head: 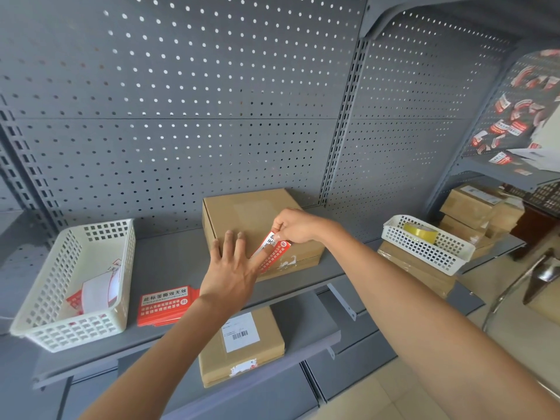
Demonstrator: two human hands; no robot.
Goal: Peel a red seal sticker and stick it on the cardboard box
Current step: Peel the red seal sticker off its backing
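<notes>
A brown cardboard box (251, 213) lies flat on the grey shelf, against the pegboard. A red seal sticker (275, 253) with white print runs over the box's front top edge and down its front face. My right hand (295, 227) pinches the sticker's upper end between thumb and fingers. My left hand (231, 268) lies flat with spread fingers on the box's front left part, and one finger presses on the sticker's lower left end. A stack of red seal stickers (165, 304) rests on the shelf left of the box.
A white perforated basket (100, 322) at the left holds peeled backing paper. Another white basket (424, 250) with a yellow tape roll (419, 231) sits at the right on stacked boxes. A labelled cardboard box (242, 347) lies on the lower shelf. Used stickers cover the right pegboard (515, 116).
</notes>
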